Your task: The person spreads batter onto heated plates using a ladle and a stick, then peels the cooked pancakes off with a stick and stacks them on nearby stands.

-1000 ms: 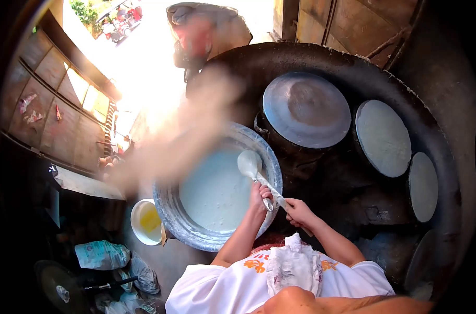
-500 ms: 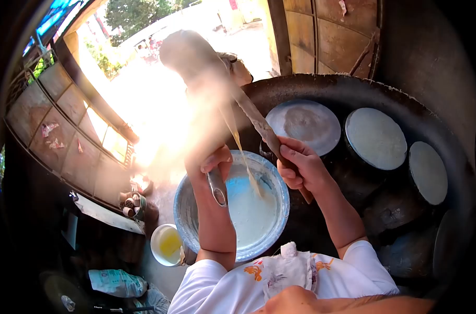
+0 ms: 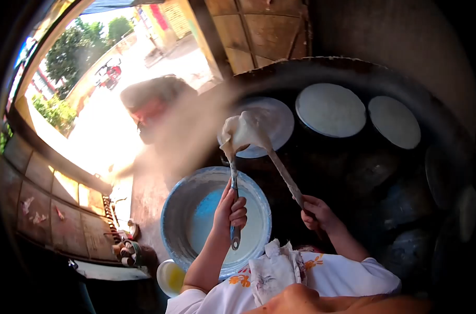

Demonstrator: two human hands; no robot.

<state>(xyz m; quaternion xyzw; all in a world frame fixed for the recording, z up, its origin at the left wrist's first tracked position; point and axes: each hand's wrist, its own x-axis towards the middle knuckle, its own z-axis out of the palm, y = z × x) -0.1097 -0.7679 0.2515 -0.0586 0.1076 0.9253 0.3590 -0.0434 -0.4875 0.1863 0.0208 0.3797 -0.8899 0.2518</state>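
My left hand (image 3: 230, 213) is closed around the handle of a metal-handled utensil (image 3: 234, 179), above the right side of a wide basin (image 3: 170, 238) of pale batter (image 3: 251, 217). Pale, wet dough (image 3: 244, 131) hides the utensil's head. On the right, my right hand (image 3: 317, 212) grips a wooden stick (image 3: 285, 174) slanting up and left. Its upper end meets the same dough, which hangs between both tools in front of a round pan (image 3: 280, 118).
Two more round pans with pale tops, one nearer (image 3: 330, 110) and one farther right (image 3: 395, 121), sit on the dark, rimmed stove. A white bucket (image 3: 170, 277) with yellow liquid stands left of my arm. Steam drifts near the bright doorway (image 3: 107, 104).
The camera view has turned right. Both tools have come from above the basin toward the nearest pan, with dough now gathered at their ends. The batter strand falling into the basin is gone.
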